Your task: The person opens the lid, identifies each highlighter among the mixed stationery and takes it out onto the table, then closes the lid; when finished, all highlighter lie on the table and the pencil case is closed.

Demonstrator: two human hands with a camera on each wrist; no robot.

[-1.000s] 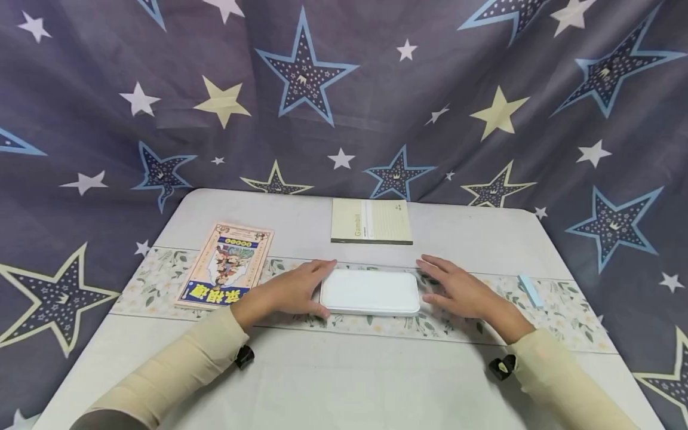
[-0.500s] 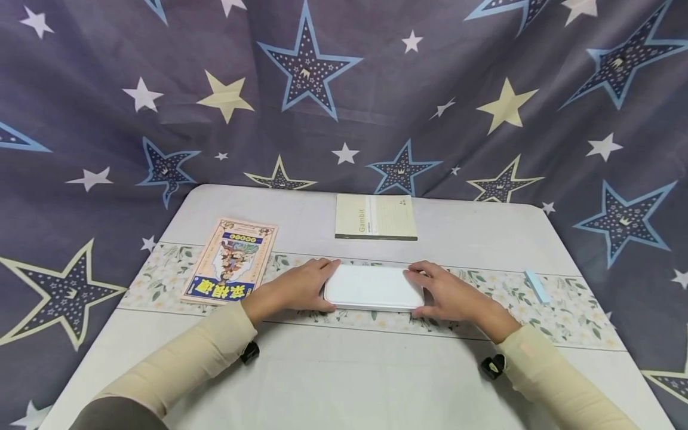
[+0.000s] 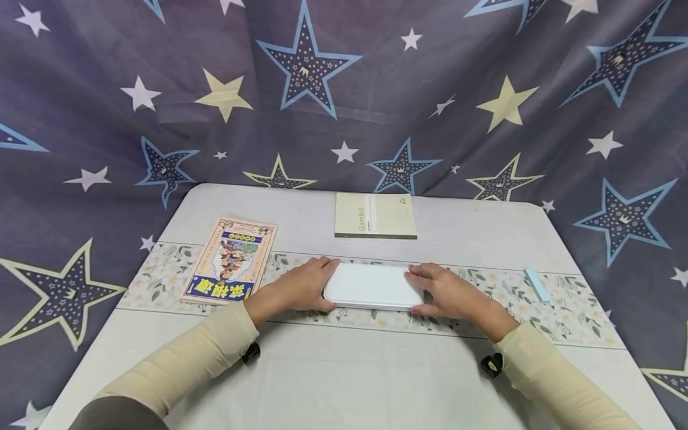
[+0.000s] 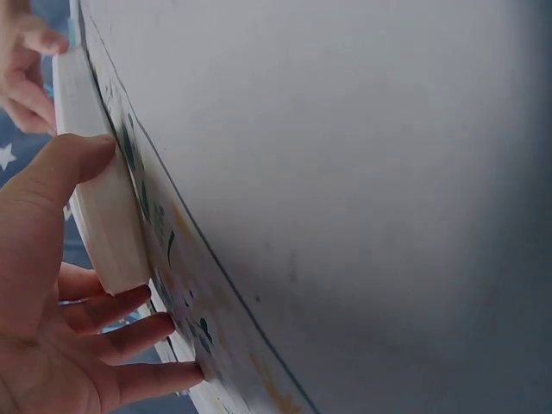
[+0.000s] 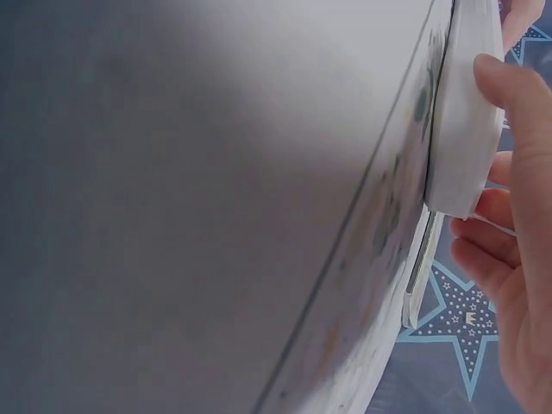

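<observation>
A flat white box (image 3: 373, 285) with rounded corners lies across the middle of the table, its long side towards me. My left hand (image 3: 303, 286) grips its left end, with the thumb on the near side and the fingers around the end and far side. At the opposite end my right hand (image 3: 448, 292) holds the box between thumb and fingers in the same way. In the left wrist view the left thumb presses the side of the white box (image 4: 112, 224), and some fingertips touch the cloth. The right wrist view shows the right thumb on the box's side (image 5: 466, 129).
An orange-pink illustrated book (image 3: 230, 261) lies left of the left hand. Behind the box is a cream notebook (image 3: 375, 216) marked "Gambit". A small light-blue bar (image 3: 537, 285) lies at the right. A star-patterned curtain (image 3: 344, 101) hangs behind the table (image 3: 344, 370).
My right hand has moved left onto the box's right end and taken hold of it. The left hand has closed in on the left end. The last half second shows almost no movement.
</observation>
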